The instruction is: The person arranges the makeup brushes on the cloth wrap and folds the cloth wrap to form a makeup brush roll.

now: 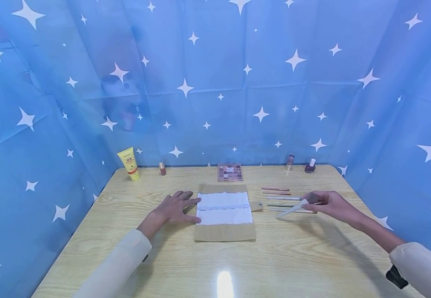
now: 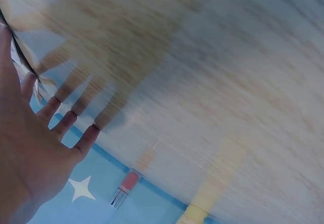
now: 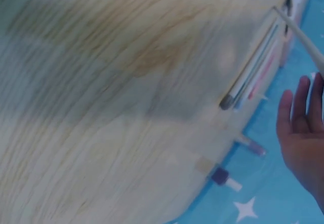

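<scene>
A tan brush roll (image 1: 224, 234) with white inner flaps lies unfolded at the middle of the table, its snap tab (image 1: 257, 206) pointing right. My left hand (image 1: 174, 208) rests at its left edge, fingers spread and fairly straight, fingertips on the white flap. To the right, my right hand (image 1: 333, 204) pinches a makeup brush (image 1: 291, 210) with a pale handle and dark bristles. That brush (image 3: 304, 39) slants over the table, handle end toward the roll. Below and beyond it, several slim makeup brushes (image 1: 276, 189) lie side by side on the wood.
Along the back stand a yellow tube (image 1: 129, 164), a small red-and-gold lipstick (image 1: 162, 168), a lip gloss tube (image 1: 290, 162) and a dark nail polish bottle (image 1: 310, 166). An eyeshadow palette (image 1: 230, 173) lies behind the roll. Blue star-patterned curtains (image 1: 215, 103) surround the table.
</scene>
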A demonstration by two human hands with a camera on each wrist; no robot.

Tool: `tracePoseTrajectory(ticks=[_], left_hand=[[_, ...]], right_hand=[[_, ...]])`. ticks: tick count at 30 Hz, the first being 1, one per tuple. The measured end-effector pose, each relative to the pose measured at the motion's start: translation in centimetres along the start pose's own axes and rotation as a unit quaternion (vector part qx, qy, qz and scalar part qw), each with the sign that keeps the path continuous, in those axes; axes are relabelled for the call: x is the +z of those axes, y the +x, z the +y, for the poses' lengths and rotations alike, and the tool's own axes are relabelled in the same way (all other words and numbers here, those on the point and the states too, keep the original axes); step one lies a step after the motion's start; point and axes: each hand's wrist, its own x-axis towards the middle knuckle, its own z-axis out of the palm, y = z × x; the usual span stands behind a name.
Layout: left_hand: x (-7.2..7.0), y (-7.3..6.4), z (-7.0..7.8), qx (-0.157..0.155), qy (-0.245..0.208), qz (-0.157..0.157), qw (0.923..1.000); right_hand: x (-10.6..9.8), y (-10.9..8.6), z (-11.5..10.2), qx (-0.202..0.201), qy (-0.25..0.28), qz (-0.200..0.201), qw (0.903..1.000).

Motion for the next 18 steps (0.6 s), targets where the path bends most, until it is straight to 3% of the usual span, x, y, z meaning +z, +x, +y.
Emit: tracePoseTrajectory(ticks=[18], left_hand=[[0.2,0.2,0.0,-0.002,0.001,0.000,1.0000]], right_hand=[[1.3,3.8,-3.6,0.027,0.042,0.021,0.9985]])
